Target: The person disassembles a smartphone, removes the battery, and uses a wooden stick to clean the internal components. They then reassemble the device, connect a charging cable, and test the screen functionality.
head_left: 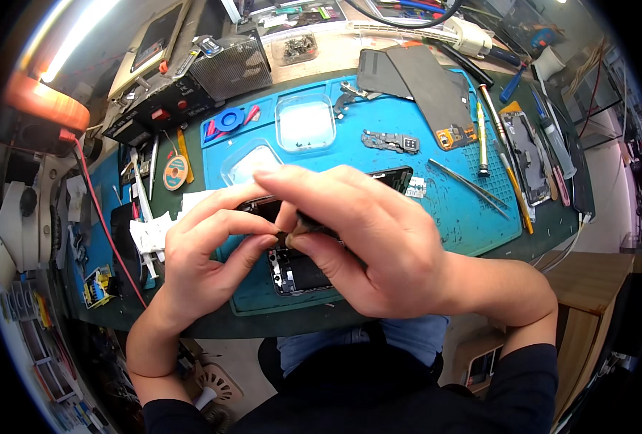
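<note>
An opened smartphone [303,276] lies on the blue work mat [458,235] in front of me, its dark inside showing below my hands. My left hand [209,249] is pinched, thumb against fingertips, over the phone's left part. Close beside it, my right hand [382,242] is closed, its thumb and fingers pressed around a small dark piece that is mostly hidden. The fingertips of both hands almost meet. A dark phone panel [399,176] shows behind my right hand, partly covered by it.
A clear plastic box [305,123] stands on the mat behind my hands. Tweezers [469,189] lie to the right, near a screwdriver [482,137]. Farther back are a loose phone part [391,141] and a grey panel [426,87]. A solder spool [176,172] sits left.
</note>
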